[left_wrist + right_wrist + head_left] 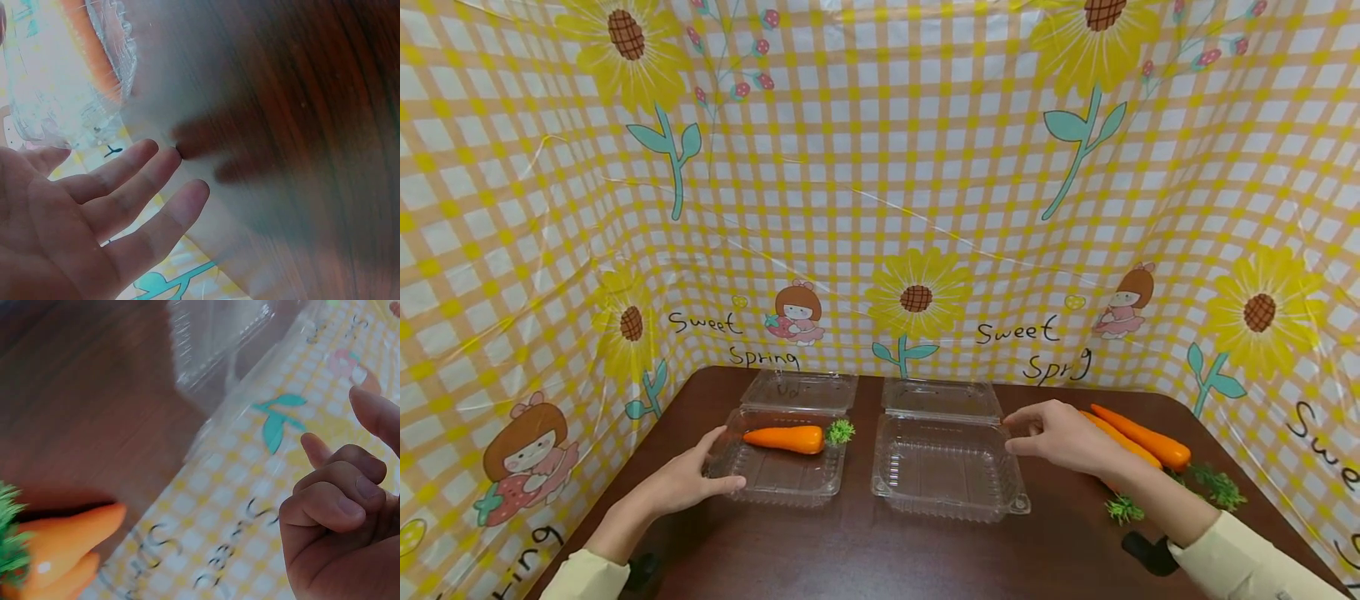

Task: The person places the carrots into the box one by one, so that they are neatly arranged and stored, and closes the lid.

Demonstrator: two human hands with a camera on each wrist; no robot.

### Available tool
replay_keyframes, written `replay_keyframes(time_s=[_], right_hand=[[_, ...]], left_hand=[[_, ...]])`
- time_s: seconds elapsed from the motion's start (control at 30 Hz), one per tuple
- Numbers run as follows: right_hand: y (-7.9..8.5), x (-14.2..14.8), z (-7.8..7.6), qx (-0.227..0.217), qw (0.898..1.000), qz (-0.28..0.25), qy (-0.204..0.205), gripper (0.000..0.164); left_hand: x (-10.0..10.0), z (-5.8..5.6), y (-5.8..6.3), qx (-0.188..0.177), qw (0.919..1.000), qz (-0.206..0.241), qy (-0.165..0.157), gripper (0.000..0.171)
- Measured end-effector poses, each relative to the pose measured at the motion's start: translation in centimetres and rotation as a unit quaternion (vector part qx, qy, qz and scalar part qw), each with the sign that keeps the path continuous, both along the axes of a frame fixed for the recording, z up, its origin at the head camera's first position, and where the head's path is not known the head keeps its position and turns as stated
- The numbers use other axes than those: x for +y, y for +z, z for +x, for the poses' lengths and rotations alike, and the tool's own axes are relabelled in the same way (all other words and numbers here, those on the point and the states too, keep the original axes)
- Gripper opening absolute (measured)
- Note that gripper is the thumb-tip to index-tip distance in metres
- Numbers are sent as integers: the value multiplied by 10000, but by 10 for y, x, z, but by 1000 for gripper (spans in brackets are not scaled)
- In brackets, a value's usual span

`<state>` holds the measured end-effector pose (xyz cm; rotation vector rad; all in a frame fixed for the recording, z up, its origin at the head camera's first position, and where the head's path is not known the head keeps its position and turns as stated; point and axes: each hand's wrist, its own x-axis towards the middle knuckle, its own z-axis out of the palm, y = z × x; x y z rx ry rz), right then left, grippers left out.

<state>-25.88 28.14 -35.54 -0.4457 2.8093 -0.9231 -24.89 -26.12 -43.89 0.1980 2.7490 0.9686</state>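
Left hand [688, 479]: left container [786, 496] just beside it on the right; access from above, though the carrot [786, 439] obstructs the middle, green top [840, 431] reaching the rim farther from the hand. Between the hands: narrow lengthwise passage over the tabletop [859, 492] separating the containers; wider room nearer the person. Right hand [1060, 435]: right container [951, 507] just to its left, open from above. To its right, loose carrots [1150, 442] obstruct low travel. Beyond both hands: opened lids [801, 392], then patterned cloth [842, 292] as barrier.
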Motion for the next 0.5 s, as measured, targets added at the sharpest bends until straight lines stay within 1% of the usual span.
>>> replay_keyframes(time_s=[0.1,0.27,0.37,0.5], right_hand=[[-3,17,5,-63,9999,-78,-134,51],[-5,40,14,-27,9997,-47,-244,52],[-10,52,16,-57,9993,-48,-368,56],[-19,67,15,-201,9976,-35,-669,66]], left_hand=[[0,0,1,-18,10000,10,5,104],[1,1,3,14,10000,-1,-13,103],[1,1,3,25,10000,9,-21,103],[1,2,3,50,10000,-1,-14,103]])
